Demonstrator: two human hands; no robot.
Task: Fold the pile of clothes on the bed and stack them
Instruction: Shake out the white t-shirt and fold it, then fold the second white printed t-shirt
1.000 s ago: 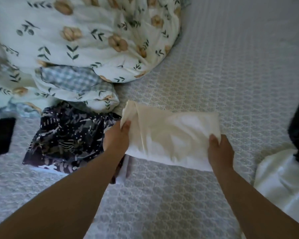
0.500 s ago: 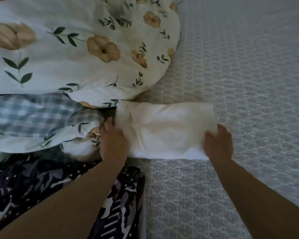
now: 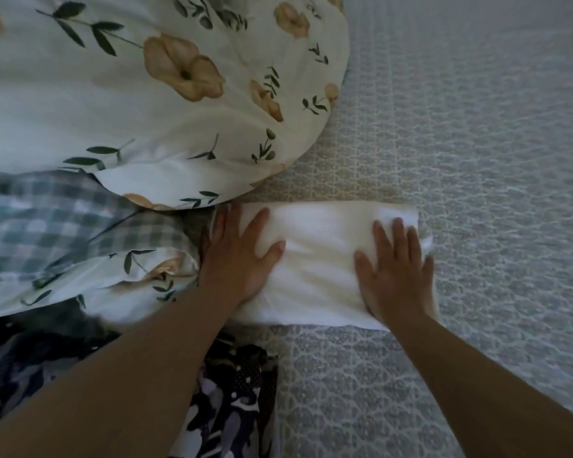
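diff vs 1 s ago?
Both hands let go of the folded cream cloth and set it on the bed. The left hand and right hand now press it flat, fingers straight. The cloth stays folded.

Dark patterned garment (image 3: 235,401) (arm-covered) runs off frame.

Dim, cool, even light, soft shadows, slight overall blur, wide-angle bending at the edges
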